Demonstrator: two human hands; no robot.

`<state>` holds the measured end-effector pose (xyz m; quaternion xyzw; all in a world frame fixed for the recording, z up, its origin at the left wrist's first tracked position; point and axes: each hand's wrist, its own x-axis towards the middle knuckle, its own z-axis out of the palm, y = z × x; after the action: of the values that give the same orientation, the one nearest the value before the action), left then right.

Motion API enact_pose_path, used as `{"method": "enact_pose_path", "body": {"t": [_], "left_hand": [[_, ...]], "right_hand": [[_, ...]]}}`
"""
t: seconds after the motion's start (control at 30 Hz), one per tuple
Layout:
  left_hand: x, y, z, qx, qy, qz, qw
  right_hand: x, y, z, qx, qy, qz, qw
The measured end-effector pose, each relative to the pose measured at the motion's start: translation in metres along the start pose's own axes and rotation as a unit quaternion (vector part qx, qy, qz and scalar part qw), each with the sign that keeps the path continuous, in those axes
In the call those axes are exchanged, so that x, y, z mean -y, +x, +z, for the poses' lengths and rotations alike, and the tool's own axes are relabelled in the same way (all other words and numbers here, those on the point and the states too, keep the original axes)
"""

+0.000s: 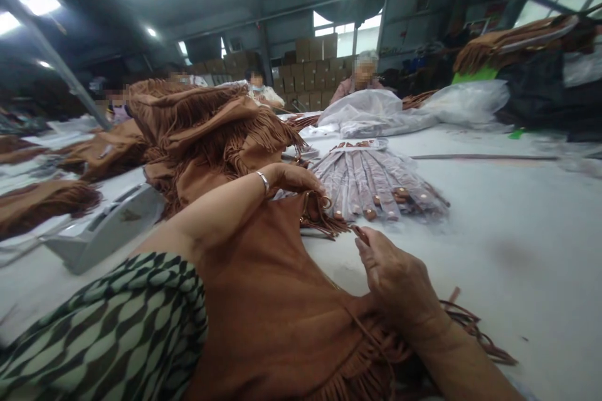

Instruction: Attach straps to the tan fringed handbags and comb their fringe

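Observation:
A brown suede-like bag (254, 288) with fringe lies across the table in front of me. My left hand (296, 179) reaches over it with bent fingers closed on its far edge, beside a gold-coloured ring (325, 202) and a zip. In a pinch between thumb and forefinger, my right hand (397, 272) holds the end of a thin brown leather strap (361, 235), just right of the ring and apart from it. Its far part is too blurred to follow. Fringe (376, 351) hangs below my right wrist.
Several plastic-wrapped straps (362, 182) fan out beyond my hands. A tall pile of fringed brown pieces (197, 131) stands behind my left arm, near a grey plastic holder (110, 225). Loose brown cords (484, 332) lie at right. People sit across the white table (517, 219).

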<state>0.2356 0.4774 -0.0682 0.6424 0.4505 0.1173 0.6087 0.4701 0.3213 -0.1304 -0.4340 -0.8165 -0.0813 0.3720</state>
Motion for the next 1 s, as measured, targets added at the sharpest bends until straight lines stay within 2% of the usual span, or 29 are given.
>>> {"method": "enact_pose_path", "body": {"t": [0.13, 0.3, 0.47, 0.63, 0.73, 0.9, 0.97, 1.0], "left_hand": [[0.001, -0.013, 0.009, 0.037, -0.008, -0.021, 0.999], [-0.001, -0.042, 0.022, 0.074, -0.012, -0.004, 0.997], [0.009, -0.065, 0.031, 0.135, -0.053, 0.042, 0.988], [0.018, -0.078, 0.033, 0.144, 0.029, 0.027, 0.989], [0.016, -0.082, 0.031, 0.126, 0.043, 0.024, 0.991], [0.004, -0.087, 0.038, 0.050, 0.076, 0.059, 0.994], [-0.001, -0.087, 0.050, -0.017, 0.147, 0.121, 0.982], [-0.001, -0.088, 0.058, -0.067, 0.198, 0.167, 0.964]], "right_hand": [[0.003, 0.005, -0.003, -0.001, 0.063, 0.077, 0.995], [0.002, 0.011, -0.011, 0.059, 0.159, 0.180, 0.969], [0.002, 0.015, -0.011, 0.087, 0.184, 0.195, 0.960], [0.005, 0.015, -0.006, 0.110, 0.187, 0.180, 0.959], [0.005, 0.014, -0.005, 0.120, 0.177, 0.176, 0.961], [0.006, 0.013, -0.006, 0.116, 0.174, 0.167, 0.963], [0.005, 0.014, -0.007, 0.108, 0.203, 0.187, 0.955], [0.005, 0.015, -0.008, 0.105, 0.235, 0.208, 0.944]]}}
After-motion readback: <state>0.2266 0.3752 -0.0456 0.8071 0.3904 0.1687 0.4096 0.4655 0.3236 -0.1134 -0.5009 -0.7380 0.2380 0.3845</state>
